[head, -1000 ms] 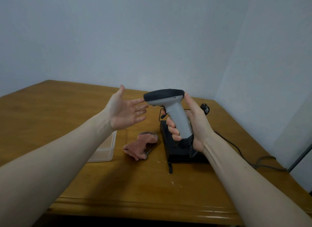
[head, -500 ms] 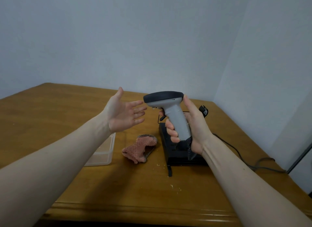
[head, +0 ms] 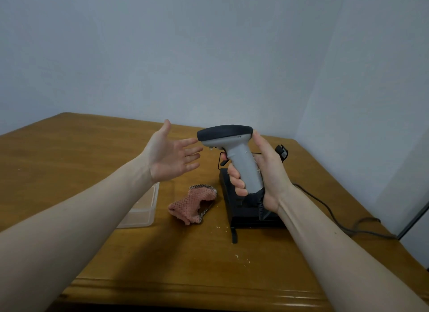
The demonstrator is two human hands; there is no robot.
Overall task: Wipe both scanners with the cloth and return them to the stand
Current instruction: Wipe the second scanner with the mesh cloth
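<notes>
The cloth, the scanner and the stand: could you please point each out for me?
cloth (head: 193, 204), head view, middle of the pink mesh.
scanner (head: 243, 165), head view, grey grip.
stand (head: 243, 213), head view, black base.

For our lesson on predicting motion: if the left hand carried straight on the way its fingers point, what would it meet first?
Most likely the dark front end of the grey handheld scanner, held upright by the right hand. The open left hand has its fingertips close beside it, though depth is unclear.

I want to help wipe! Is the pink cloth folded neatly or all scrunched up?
Scrunched up. The pink cloth lies in a crumpled heap on the table, left of the black stand; neither hand touches it.
</notes>
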